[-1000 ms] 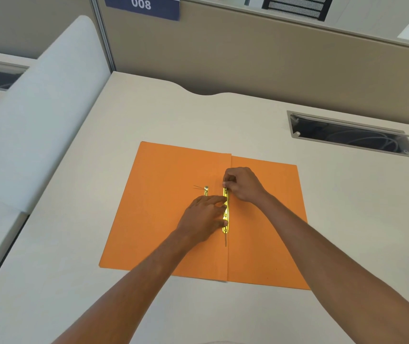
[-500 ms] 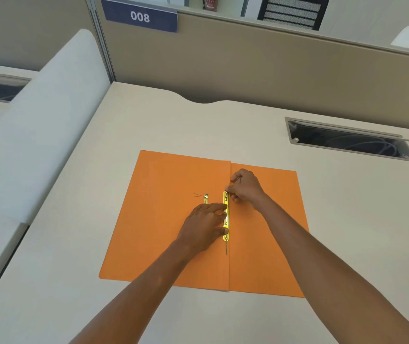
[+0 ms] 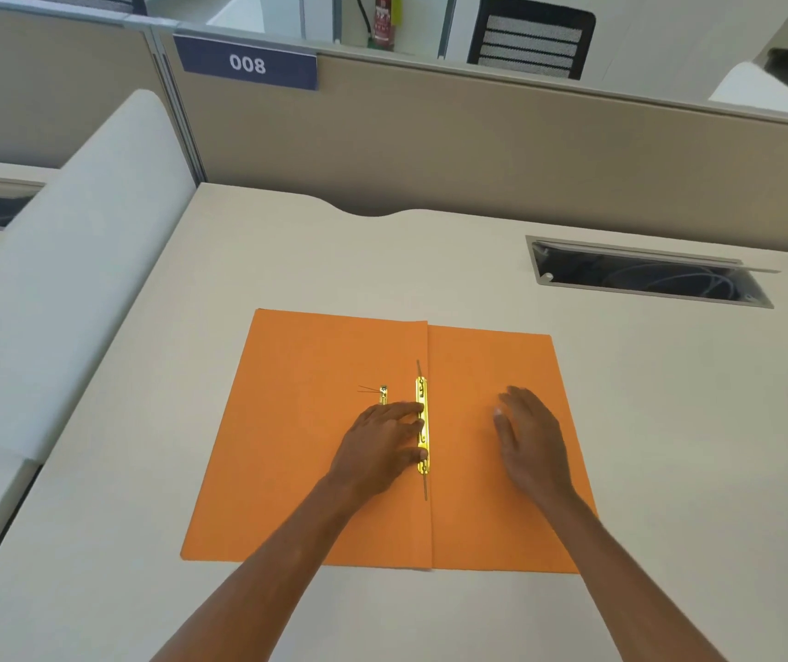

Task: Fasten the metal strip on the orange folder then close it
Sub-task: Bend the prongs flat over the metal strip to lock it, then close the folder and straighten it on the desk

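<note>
Orange card fills the near middle of the pale tabletop (image 3: pixel 669 422): the orange folder (image 3: pixel 315 470) lies open and flat, its crease running away from the viewer. Two bare forearms reach in from the bottom edge onto it. The left hand (image 3: pixel 377 446) rests palm down on the left leaf, its fingers (image 3: pixel 406 413) held close together with their tips pressing the left edge of the metal strip (image 3: pixel 422 425). That yellow strip lies along the crease, a thin prong sticking out beyond each end. The right hand (image 3: pixel 528 439) lies flat over the right leaf, apart from the strip, fingers loosely spread and gripping nothing. Just left of the strip, beyond the left hand, sits a small metal clip piece (image 3: pixel 383 393). Farther right, a cable slot (image 3: pixel 645 277) is cut into the tabletop. A beige partition (image 3: pixel 478 150) bearing a blue "008" plate (image 3: pixel 247 63) closes the far side.
</note>
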### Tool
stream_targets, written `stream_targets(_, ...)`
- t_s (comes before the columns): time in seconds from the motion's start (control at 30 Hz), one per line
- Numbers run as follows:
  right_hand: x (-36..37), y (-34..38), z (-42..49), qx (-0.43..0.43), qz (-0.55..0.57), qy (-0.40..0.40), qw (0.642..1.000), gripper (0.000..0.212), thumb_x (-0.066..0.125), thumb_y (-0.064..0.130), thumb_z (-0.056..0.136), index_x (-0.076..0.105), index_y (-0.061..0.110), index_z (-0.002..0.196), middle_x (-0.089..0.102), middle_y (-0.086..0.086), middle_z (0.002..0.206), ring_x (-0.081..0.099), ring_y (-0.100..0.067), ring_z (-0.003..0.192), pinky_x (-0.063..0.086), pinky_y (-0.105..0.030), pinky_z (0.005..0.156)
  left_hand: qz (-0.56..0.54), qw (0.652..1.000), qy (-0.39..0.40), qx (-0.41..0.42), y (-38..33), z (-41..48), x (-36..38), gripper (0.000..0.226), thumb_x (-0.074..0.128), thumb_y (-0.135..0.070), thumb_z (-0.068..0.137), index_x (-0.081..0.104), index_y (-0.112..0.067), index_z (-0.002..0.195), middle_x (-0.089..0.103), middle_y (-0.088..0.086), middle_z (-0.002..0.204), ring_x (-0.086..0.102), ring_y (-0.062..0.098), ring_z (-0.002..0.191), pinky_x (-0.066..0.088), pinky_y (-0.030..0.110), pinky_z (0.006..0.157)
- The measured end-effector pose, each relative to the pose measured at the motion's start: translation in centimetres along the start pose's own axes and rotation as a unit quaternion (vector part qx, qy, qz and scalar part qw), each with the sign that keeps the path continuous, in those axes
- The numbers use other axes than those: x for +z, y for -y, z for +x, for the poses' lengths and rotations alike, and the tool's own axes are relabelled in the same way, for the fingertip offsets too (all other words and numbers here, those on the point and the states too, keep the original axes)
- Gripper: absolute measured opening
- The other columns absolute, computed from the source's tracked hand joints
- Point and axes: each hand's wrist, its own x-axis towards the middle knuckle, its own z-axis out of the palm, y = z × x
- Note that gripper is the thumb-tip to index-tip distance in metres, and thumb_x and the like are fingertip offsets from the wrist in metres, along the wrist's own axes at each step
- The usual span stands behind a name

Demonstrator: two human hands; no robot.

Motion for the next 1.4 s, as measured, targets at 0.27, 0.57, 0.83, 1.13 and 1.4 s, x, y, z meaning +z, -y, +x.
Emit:
stream_targets(0.27,1.5,-3.3,-3.8,-0.028,-0.118,0.086,0.989,0.061,0.013,0.046,0.1,0.009,0.019,0.155,0.0,0.002,0.164,-0.006,-0.015,0.151,0.0,-0.039,0.124,-0.008,1.0,0.017,-0.02,-0.3,0.1,-0.5,0.041,0.065,-0.041,0.086,0.064,-0.019,0.121,0.044,-0.014,0.146,0.042,0.014,0.131,0.028,0.032,0.111)
stream_targets(0.57,2.1,-3.8,-4.1,-0.041,-0.147,0.062,0.986,0.062,0.007,0.047,0.101,0.01,0.017,0.155,0.004,0.0,0.164,-0.001,-0.017,0.151,0.007,-0.043,0.124,-0.033,0.97,-0.152,-0.189,1.0,-4.4,-3.2,0.051,0.063,-0.032,0.09,0.05,-0.01,0.135,0.05,0.005,0.142,0.045,0.026,0.13,0.036,0.039,0.107)
stream_targets(0.83,2.1,-3.8,-4.1,-0.04,-0.148,0.066,0.986,0.063,0.006,0.047,0.1,0.006,0.016,0.155,0.002,-0.001,0.165,-0.005,-0.017,0.151,0.004,-0.043,0.124,0.13,0.863,-0.113,-0.475,3.7,-15.3,-6.4,0.082,0.061,-0.053,0.083,0.032,0.003,0.137,0.048,0.03,0.124,0.047,0.048,0.111,0.042,0.056,0.086)
stream_targets(1.13,1.9,-3.6,-4.2,-0.039,-0.143,0.071,0.986,0.063,0.007,0.046,0.1,0.003,0.017,0.154,-0.001,-0.001,0.164,-0.007,-0.017,0.151,0.003,-0.043,0.124,0.125,0.853,-0.076,-0.501,2.2,-14.5,-5.7,0.084,0.061,-0.059,0.081,0.031,-0.001,0.135,0.045,0.024,0.126,0.044,0.045,0.113,0.042,0.054,0.087)
stream_targets(1.4,1.9,-3.5,-4.1,-0.037,-0.142,0.074,0.986,0.059,0.015,0.043,0.103,0.005,0.016,0.154,0.0,-0.001,0.165,-0.006,-0.017,0.151,0.002,-0.043,0.124,-0.075,0.835,-0.187,-0.511,4.1,-15.1,-8.7,0.056,0.07,-0.021,0.083,0.048,-0.008,0.132,0.06,0.024,0.119,0.051,0.043,0.114,0.041,0.052,0.094)
